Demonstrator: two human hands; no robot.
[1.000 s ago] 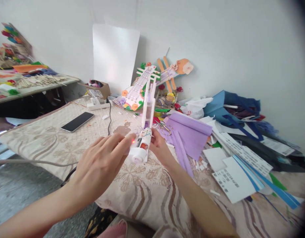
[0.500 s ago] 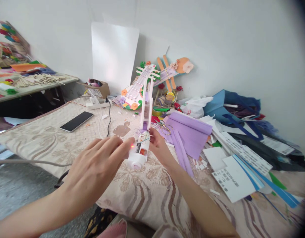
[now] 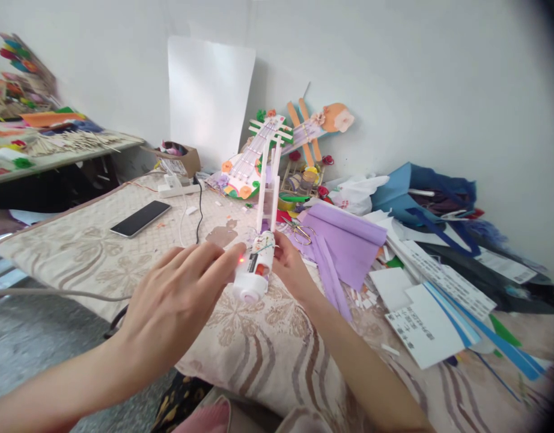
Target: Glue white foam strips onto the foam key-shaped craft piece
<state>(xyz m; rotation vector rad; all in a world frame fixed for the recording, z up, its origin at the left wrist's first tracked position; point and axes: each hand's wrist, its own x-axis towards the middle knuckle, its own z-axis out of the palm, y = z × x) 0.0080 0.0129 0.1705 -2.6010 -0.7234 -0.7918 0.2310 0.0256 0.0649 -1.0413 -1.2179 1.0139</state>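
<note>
My left hand (image 3: 182, 288) is closed around a white hot glue gun (image 3: 252, 282), its rounded rear end toward me. A small red light glows on its side by my thumb. Beyond the gun stands a tall, narrow white craft frame (image 3: 268, 192) with two upright strips and a purple part low between them. My right hand (image 3: 288, 261) is at the foot of this frame, fingers curled in and partly hidden behind the gun. It appears to grip the frame's lower end; the exact contact, like the gun's nozzle, is hidden.
A phone (image 3: 140, 218) and a power strip (image 3: 178, 190) with cables lie left. Scissors (image 3: 299, 230) rest beside purple paper (image 3: 344, 240). Decorated paper instruments (image 3: 252, 159) lean at the back. White printed cards (image 3: 432, 325) and a blue bag (image 3: 421, 186) fill the right side.
The view has shifted slightly. The glue gun sits a touch higher and further right against the frame's foot; both hands keep their grip.
</note>
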